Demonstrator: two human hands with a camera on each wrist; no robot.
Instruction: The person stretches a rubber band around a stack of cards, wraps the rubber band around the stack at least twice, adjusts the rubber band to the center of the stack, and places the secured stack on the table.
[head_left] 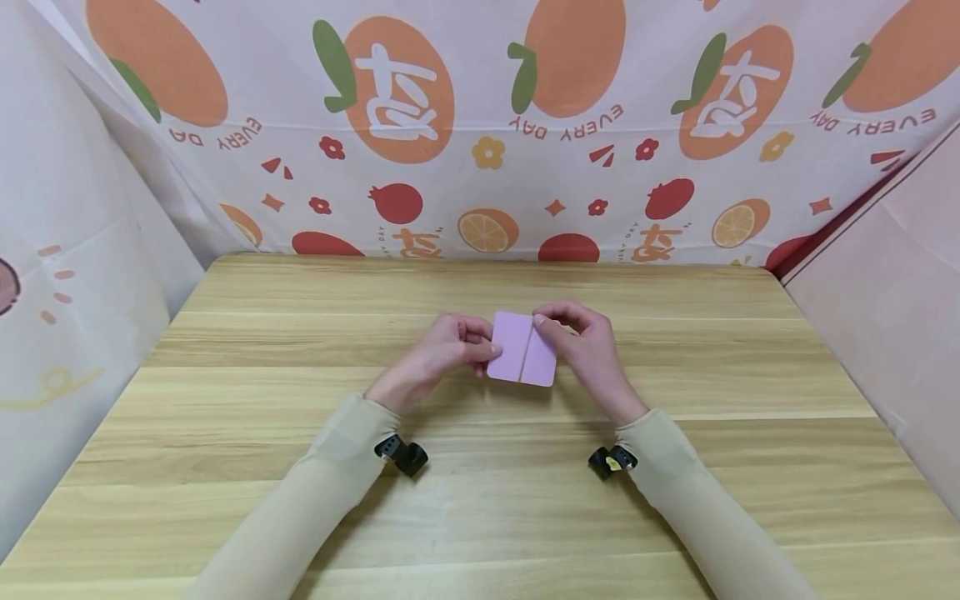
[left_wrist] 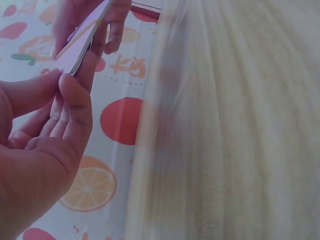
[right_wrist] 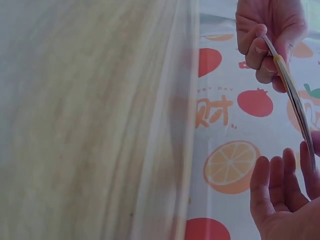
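Observation:
A thin stack of lilac cards point(head_left: 510, 343) is held up over the table, with a narrow yellow rubber band point(right_wrist: 284, 72) running round its middle. My left hand point(head_left: 442, 348) pinches the left edge between thumb and forefinger. On the other side, my right hand point(head_left: 592, 346) grips the upper right corner, its thumb lying on the lilac face. Seen edge-on in the right wrist view, the layered edges of the stack point(right_wrist: 299, 112) show. There, several fingers of the right hand point(right_wrist: 280, 200) are spread away from it.
Below the hands lies a wood-grain table point(head_left: 480, 517). A white cloth with fruit prints point(head_left: 465, 183) hangs along its back edge, and pale cloths point(head_left: 82, 250) flank both sides. Each wrist carries a small black camera point(head_left: 408, 457) on a strap.

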